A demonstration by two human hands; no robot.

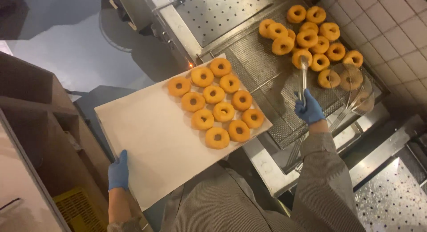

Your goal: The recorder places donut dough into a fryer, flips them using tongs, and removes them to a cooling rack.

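A flat paper-lined tray (147, 138) is being gripped at its edge by the gloved left hand (118, 171); metal tongs (304, 76), clasped by the right hand (309, 109), are closing on golden ring doughnuts (307, 38) beyond the tray. Transfer seems underway; a gentle lift is needed.

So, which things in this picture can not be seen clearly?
- Tongs, head view: the tips are lost among the doughnuts on the mesh.
- Left hand: its fingers are hidden under the tray.
- Wire skimmers: blurred, so their number is unclear.
- Yellow crate: cut off by the bottom edge.
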